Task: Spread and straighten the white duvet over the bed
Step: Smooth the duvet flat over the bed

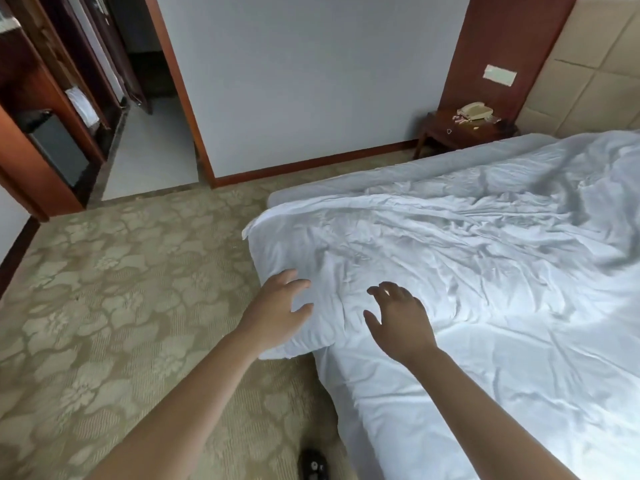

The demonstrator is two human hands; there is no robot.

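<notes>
1. We look down at the bed, and the white duvet lies across it, wrinkled all over, with deep creases running toward the far side.
2. The near corner of the duvet bulges out past the mattress edge and hangs over the patterned carpet.
3. Our left hand is at that overhanging corner, fingers spread and loosely bent, gripping nothing. We cannot tell for sure whether the palm touches the cloth or hovers just above it.
4. Our right hand is just beside it, over the duvet a little farther in, fingers apart and slightly curved downward, also holding nothing. Contact with the fabric is again unclear.
5. The two hands sit near each other, with a strip of rumpled duvet between them.
6. At the far side of the bed stands a dark wooden nightstand with a pale telephone on top, against the wall.
7. A dark shoe shows at the bottom edge, on the carpet beside the bed.
</notes>
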